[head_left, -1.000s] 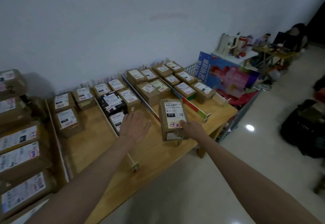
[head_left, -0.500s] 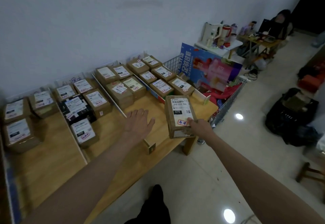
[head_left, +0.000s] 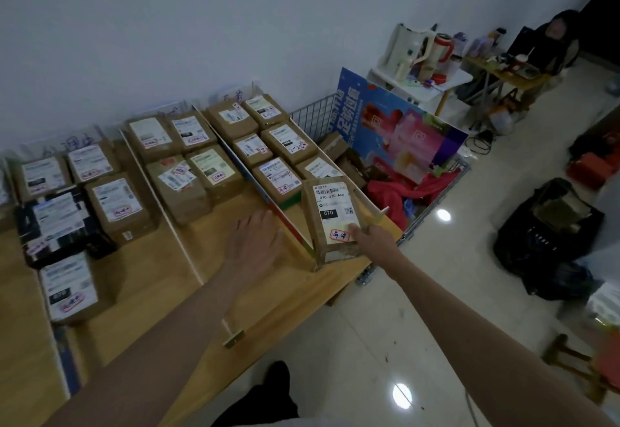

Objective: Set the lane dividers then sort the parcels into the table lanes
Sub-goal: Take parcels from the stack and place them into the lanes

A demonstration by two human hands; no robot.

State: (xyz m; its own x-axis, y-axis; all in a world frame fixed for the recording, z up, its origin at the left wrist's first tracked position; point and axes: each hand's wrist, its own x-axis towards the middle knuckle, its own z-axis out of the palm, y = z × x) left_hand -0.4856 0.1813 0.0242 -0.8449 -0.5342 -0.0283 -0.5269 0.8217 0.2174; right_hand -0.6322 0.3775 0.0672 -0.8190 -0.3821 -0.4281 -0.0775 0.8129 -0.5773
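Observation:
My right hand point(head_left: 374, 240) grips the near end of a brown parcel point(head_left: 330, 217) with a white label reading 070. The parcel is tilted over the rightmost lane of the wooden table point(head_left: 161, 279), just right of the coloured lane divider point(head_left: 268, 201). My left hand point(head_left: 256, 242) hovers open, fingers straight, over the lane to the left of that divider. A white lane divider point(head_left: 167, 222) runs further left. Several labelled brown parcels point(head_left: 188, 171) fill the backs of the lanes, and a black parcel point(head_left: 60, 225) lies in the left lane.
A wire cart point(head_left: 432, 198) with a blue and pink poster point(head_left: 396, 131) and red cloth stands right of the table. A black bag point(head_left: 547, 235) lies on the tiled floor. A person sits at a cluttered desk point(head_left: 510, 74) far right. My foot point(head_left: 278, 376) is below.
My right hand has carried the 070 parcel to the right, across the coloured divider and over the rightmost lane. My left hand stayed open beside it as the view swung right.

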